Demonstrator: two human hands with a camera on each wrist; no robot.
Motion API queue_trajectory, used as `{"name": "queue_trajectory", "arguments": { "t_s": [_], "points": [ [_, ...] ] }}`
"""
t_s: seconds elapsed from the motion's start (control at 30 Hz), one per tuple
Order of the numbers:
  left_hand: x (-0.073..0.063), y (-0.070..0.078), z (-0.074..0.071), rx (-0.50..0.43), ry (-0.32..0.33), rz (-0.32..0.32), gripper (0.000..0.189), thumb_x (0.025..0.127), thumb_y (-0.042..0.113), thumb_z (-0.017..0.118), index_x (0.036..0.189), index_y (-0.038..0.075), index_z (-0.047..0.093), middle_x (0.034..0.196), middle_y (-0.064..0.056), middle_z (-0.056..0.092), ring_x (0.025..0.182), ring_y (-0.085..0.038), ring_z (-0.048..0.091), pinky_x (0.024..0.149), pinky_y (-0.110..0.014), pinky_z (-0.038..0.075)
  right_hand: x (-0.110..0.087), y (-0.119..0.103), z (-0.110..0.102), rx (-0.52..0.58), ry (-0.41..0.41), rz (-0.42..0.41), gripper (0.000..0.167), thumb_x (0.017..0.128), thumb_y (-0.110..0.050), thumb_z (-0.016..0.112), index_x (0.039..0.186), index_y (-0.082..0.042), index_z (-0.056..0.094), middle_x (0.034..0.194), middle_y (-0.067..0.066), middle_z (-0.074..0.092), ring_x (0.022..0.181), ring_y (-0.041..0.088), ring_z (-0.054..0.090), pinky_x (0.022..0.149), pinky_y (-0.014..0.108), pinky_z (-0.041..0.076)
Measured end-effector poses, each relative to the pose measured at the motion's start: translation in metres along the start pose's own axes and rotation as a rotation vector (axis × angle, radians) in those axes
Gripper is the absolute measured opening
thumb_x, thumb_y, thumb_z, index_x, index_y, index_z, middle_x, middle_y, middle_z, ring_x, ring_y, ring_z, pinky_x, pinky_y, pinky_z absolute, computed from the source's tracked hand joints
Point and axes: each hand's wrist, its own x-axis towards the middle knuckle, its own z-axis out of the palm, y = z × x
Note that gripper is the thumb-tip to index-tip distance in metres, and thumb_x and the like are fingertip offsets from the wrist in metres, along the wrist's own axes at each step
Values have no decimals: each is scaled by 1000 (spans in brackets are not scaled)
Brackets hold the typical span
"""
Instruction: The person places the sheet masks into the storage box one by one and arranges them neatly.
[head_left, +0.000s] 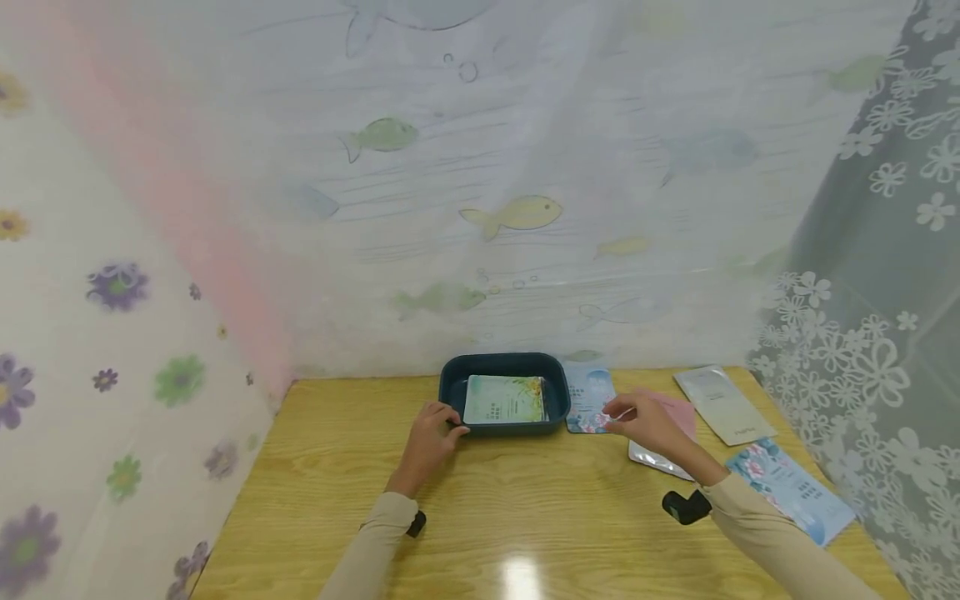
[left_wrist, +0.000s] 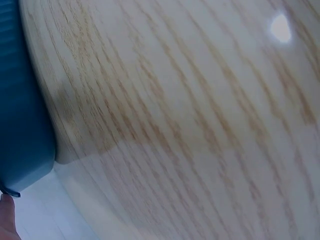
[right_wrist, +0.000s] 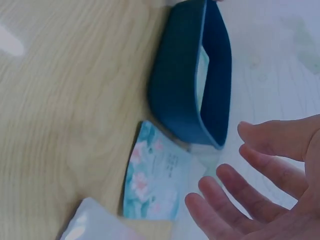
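A dark teal plastic bin (head_left: 513,429) stands near the table's back edge, with a green-and-white packet (head_left: 504,400) lying inside it. My left hand (head_left: 431,437) holds the bin's front left corner by the rim. In the left wrist view only a fingertip (left_wrist: 7,212) shows at that rim. Just right of the bin lies a light blue flowered packet (head_left: 588,398). My right hand (head_left: 645,423) hovers near this packet, holding nothing; its loosely bent fingers stand apart from the thumb in the right wrist view.
To the right lie a pink packet (head_left: 678,410) partly over a silver one (head_left: 656,461), a pale silver-beige packet (head_left: 726,404) and another blue flowered packet (head_left: 795,492). Patterned curtains (head_left: 525,275) hang behind and beside the wooden table (head_left: 330,475).
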Motion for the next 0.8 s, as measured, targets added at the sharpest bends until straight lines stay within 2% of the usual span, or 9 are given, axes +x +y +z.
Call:
{"name": "queue_trajectory", "arguments": {
  "t_s": [0.17, 0.33, 0.57, 0.8],
  "points": [
    [-1, -3, 1, 7, 5, 12, 21, 72, 9, 83, 78, 9, 62, 86, 0, 57, 87, -18, 51, 80, -37, 47, -10, 11, -9, -16, 43, -17, 18, 84, -10, 71, 100, -1, 67, 97, 12, 63, 88, 30, 61, 74, 36, 52],
    [-1, -3, 2, -2, 7, 11, 22, 72, 9, 83, 78, 9, 62, 86, 0, 57, 87, -18, 51, 80, -37, 46, -18, 19, -18, -33, 85, -27, 18, 84, -8, 71, 99, 0, 68, 95, 14, 65, 86, 29, 63, 72, 34, 52],
    [0, -1, 0, -22, 4, 6, 20, 73, 9, 82, 79, 9, 63, 87, 0, 57, 88, -17, 51, 80, -36, 47, -32, 25, -30, -34, 67, 43, 29, 87, -12, 68, 111, 4, 63, 103, 18, 63, 88, 30, 61, 73, 39, 52],
    [0, 0, 0, -7, -4, -8, 20, 73, 9, 82, 79, 9, 63, 87, 0, 56, 88, -17, 51, 80, -36, 47, -47, 32, -44, 9, 52, 61, 35, 88, -15, 67, 116, 6, 60, 112, 25, 60, 92, 34, 62, 71, 35, 53]
  ]
}}
